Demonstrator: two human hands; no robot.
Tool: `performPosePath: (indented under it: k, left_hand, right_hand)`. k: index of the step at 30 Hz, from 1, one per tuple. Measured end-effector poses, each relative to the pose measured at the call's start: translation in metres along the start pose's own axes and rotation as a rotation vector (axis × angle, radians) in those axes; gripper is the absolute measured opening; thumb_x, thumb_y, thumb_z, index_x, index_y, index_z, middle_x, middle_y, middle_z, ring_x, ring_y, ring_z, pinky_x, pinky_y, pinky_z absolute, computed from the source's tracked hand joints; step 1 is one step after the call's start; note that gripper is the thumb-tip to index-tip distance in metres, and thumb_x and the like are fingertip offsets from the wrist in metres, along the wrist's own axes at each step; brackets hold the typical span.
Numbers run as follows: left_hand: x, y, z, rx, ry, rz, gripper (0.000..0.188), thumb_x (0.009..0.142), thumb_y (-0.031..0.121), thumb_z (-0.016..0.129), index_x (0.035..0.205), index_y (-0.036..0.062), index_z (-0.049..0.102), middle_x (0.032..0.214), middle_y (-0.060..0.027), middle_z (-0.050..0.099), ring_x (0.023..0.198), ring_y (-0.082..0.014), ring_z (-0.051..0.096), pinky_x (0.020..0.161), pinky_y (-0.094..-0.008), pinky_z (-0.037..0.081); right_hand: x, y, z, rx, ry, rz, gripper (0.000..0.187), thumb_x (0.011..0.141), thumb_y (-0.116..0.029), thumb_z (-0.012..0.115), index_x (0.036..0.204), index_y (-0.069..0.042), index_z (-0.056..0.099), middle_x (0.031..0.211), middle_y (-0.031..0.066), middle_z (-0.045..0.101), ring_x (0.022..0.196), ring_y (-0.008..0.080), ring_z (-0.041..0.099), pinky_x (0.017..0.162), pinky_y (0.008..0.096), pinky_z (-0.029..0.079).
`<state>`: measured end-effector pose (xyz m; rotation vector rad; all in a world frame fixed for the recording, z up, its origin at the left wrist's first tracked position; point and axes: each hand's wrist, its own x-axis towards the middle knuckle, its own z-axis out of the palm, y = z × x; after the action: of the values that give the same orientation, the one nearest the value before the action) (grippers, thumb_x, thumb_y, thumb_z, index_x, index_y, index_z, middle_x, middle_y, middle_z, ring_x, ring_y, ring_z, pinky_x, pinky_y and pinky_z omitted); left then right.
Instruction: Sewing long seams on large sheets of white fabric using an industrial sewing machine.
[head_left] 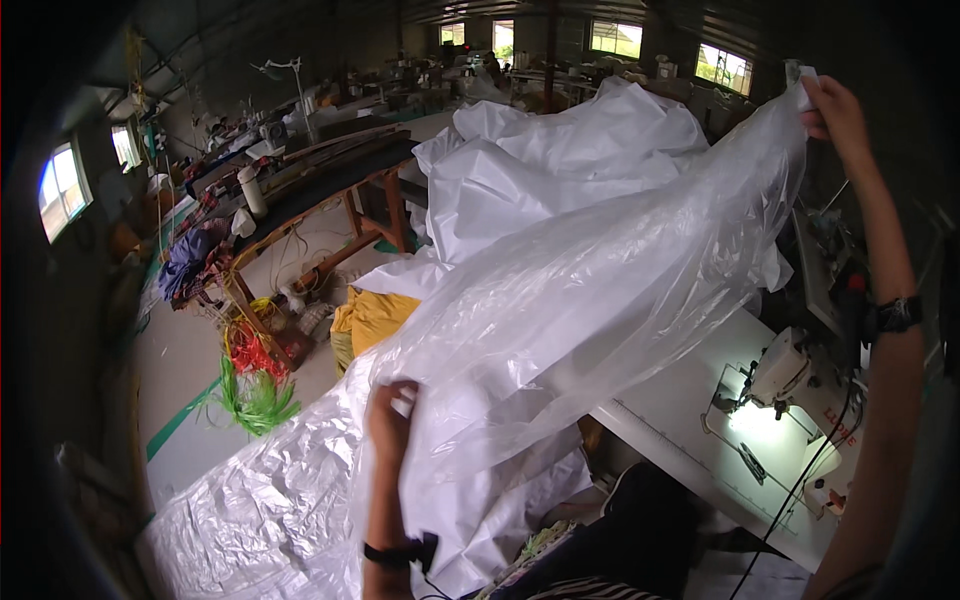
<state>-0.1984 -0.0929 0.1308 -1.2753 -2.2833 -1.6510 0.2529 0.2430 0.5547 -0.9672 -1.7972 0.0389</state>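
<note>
A long sheet of clear plastic film (600,250) stretches across the view, from upper right down to lower left. High at the right, my right hand (838,112) pinches a gathered corner of it. My left hand (390,425) is at the film's nearer part, lower and left of centre, with its fingers curled in on the film. Beneath and behind the film lies a heap of white sheet material (575,145), some of it spread over the table. Crinkled film (270,500) trails off to the lower left.
A sewing machine (790,370) with its lamp lit stands on a white table (690,440) at the right; small snips (752,465) lie by it. Left are a wooden bench (340,180), a yellow bag (375,318) and green strands (255,400) on the floor.
</note>
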Motion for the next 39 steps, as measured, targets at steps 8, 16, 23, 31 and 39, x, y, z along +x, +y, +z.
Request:
performPosePath:
  k: [8,16,23,31,39]
  left_hand:
    - [-0.004,0.044,-0.076,-0.459,0.08,0.149,0.037,0.088,0.009,0.065,0.124,0.0049,0.058,0.099,-0.0076,0.066,0.075,-0.0121,0.061,0.067,-0.0233,0.047]
    - [-0.125,-0.001,0.126,-0.29,-0.822,-0.4,0.028,0.086,0.01,0.069,0.112,0.0011,0.064,0.102,-0.0143,0.072,0.069,-0.0226,0.07,0.063,-0.0349,0.055]
    - [0.063,-0.035,-0.116,-0.101,1.027,0.419,0.023,0.096,0.001,0.053,0.117,-0.0047,0.062,0.122,-0.0148,0.065,0.109,-0.0232,0.061,0.098,-0.0349,0.048]
    - [-0.023,-0.099,0.039,0.106,0.135,0.045,0.02,0.087,-0.006,0.06,0.105,0.0014,0.064,0.13,-0.0154,0.062,0.105,-0.0285,0.066,0.086,-0.0369,0.054]
    - [-0.048,-0.074,0.087,-0.071,-0.093,0.231,0.077,0.076,0.013,0.079,0.142,0.0057,0.04,0.147,-0.0189,0.042,0.134,-0.0387,0.043,0.11,-0.0451,0.039]
  right_hand:
    - [-0.007,-0.003,0.006,0.033,-0.019,-0.018,0.033,0.096,-0.043,0.059,0.099,-0.011,0.066,0.083,-0.0026,0.065,0.067,0.0038,0.064,0.053,0.0197,0.05]
    - [-0.004,-0.012,0.017,0.021,-0.058,0.03,0.032,0.095,-0.043,0.06,0.099,-0.011,0.066,0.084,-0.003,0.065,0.067,0.0059,0.066,0.054,0.0195,0.05]
    - [-0.016,0.002,0.018,0.119,-0.025,0.108,0.033,0.097,-0.041,0.058,0.105,-0.01,0.064,0.093,-0.0009,0.065,0.082,0.0073,0.068,0.066,0.0231,0.054]
    - [-0.021,-0.012,0.032,0.161,-0.027,0.072,0.036,0.098,-0.043,0.056,0.113,-0.011,0.062,0.096,-0.0022,0.064,0.083,0.0062,0.066,0.067,0.0196,0.055]
    - [-0.017,-0.026,0.01,0.109,-0.064,0.054,0.036,0.097,-0.043,0.059,0.112,-0.011,0.063,0.097,-0.0028,0.063,0.084,0.005,0.066,0.069,0.0203,0.054]
